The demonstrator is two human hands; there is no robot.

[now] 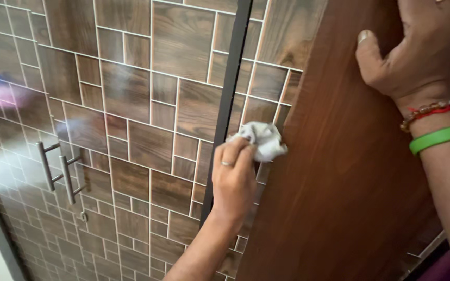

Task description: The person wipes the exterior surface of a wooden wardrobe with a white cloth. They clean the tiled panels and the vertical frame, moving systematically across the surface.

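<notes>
My left hand (234,179) pinches a crumpled white cloth (262,139) against the edge of the open brown wardrobe door (339,171), where it meets the patterned glossy panel (147,104), so the wad reaches the narrow edge. My right hand (417,47) lies spread flat on the door, steadying it. Its fingertips are cut off at the top, and the door's bottom is out of view.
</notes>
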